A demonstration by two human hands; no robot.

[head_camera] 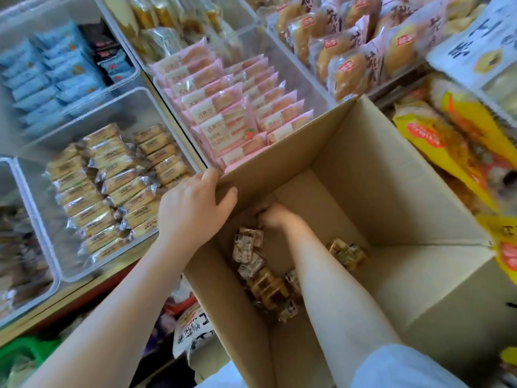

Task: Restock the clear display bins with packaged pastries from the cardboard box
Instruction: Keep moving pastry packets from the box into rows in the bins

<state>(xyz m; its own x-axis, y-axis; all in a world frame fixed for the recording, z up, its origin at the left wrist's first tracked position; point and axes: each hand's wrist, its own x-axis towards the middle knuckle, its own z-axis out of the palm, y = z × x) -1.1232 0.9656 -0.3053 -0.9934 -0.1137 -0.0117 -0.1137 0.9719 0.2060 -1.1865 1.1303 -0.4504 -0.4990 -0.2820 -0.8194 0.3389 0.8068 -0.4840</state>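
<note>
In cardboard box (391,177) | few packaged pastries (249,247) | right hand (272,217) reaching

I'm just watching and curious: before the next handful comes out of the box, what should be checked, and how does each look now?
1. Cardboard box steadied: ok, left hand holds its rim.
2. Pastries left in box: ok, brown packets lie on the bottom.
3. Right hand grip on a packet: cannot tell, fingers hidden.
4. Room in the matching brown-packet bin: ok, front strip bare.
5. Pink-packet bin: not ok for more, packed full.
</note>
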